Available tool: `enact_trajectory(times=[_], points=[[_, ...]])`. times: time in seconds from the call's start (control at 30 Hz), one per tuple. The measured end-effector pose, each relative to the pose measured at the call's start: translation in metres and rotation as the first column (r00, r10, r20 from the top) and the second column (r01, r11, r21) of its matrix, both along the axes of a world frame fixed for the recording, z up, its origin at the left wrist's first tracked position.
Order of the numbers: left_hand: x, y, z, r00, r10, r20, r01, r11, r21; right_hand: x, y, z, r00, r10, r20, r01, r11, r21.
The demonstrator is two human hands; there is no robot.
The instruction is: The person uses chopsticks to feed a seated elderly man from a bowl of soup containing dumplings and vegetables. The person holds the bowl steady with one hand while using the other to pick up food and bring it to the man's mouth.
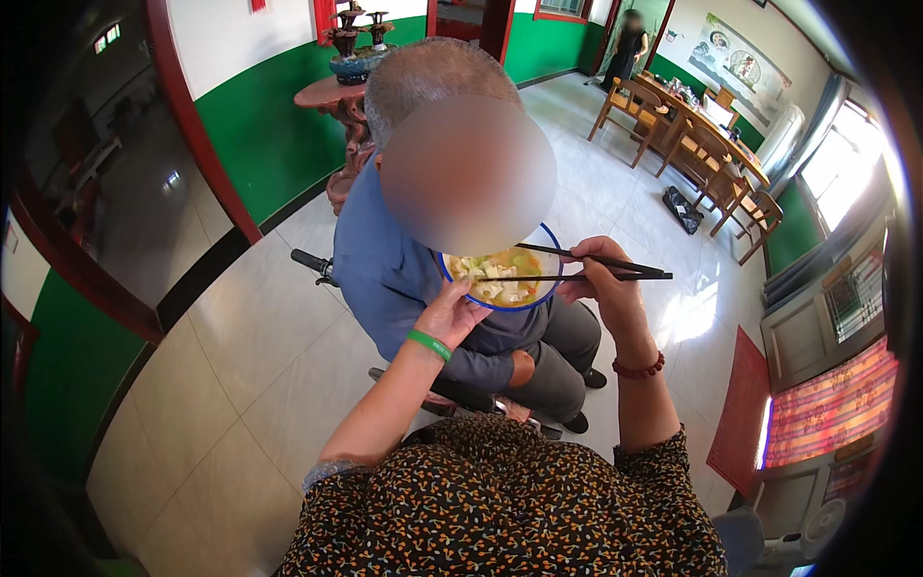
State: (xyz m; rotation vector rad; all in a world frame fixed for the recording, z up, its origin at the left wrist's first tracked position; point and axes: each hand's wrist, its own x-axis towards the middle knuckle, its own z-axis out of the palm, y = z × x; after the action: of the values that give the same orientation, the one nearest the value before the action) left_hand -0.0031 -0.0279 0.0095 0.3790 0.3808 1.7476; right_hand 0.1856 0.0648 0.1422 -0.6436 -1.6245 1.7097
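My left hand (pixel 456 315) grips the near left rim of a blue-rimmed bowl (pixel 546 297), thumb over the edge. Inside the bowl lies food (pixel 508 278), with pale flat pieces and bits of green in yellowish broth. A pair of black chopsticks (pixel 620 268) is in my right hand (pixel 606 278), to the right of the bowl. The sticks are spread apart, and their tips reach over the bowl. A seated person (pixel 382 252) in a blue top is right behind the bowl, face close to its far rim. That person's hand (pixel 522 368) rests on the lap below.
A handlebar grip (pixel 310 260) sticks out left of the seated person. Behind stands a carved stand (pixel 335 97) with a potted ornament. Wooden chairs (pixel 634 119) line a long table (pixel 710 122) at the far right, near a black bag (pixel 682 209). Another person (pixel 627 50) stands by the doorway.
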Motion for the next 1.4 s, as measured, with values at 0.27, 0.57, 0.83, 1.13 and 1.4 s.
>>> enact_trajectory(times=[0.27, 0.57, 0.83, 1.13, 1.4], points=[[0.003, -0.002, -0.006, 0.999, -0.04, -0.009, 0.04, 0.999, -0.019, -0.001, 0.003, -0.033, 0.994, -0.081, 0.072, 0.087, 0.993, -0.085], [0.016, -0.004, -0.003, 0.998, -0.055, -0.02, 0.053, 0.994, -0.092, 0.005, 0.004, -0.056, 0.992, -0.12, -0.023, 0.119, 0.991, -0.054], [0.019, -0.005, -0.006, 0.996, -0.09, -0.02, 0.089, 0.995, -0.053, 0.017, -0.006, -0.046, 0.984, -0.17, -0.042, 0.168, 0.984, -0.056], [0.025, -0.005, 0.005, 0.988, -0.15, -0.028, 0.15, 0.989, -0.014, 0.031, -0.005, -0.035, 0.993, -0.079, 0.084, 0.076, 0.996, 0.04], [0.024, -0.001, 0.0, 0.984, -0.178, -0.017, 0.177, 0.984, -0.024, 0.023, -0.004, -0.053, 0.992, -0.112, -0.053, 0.11, 0.993, -0.032]])
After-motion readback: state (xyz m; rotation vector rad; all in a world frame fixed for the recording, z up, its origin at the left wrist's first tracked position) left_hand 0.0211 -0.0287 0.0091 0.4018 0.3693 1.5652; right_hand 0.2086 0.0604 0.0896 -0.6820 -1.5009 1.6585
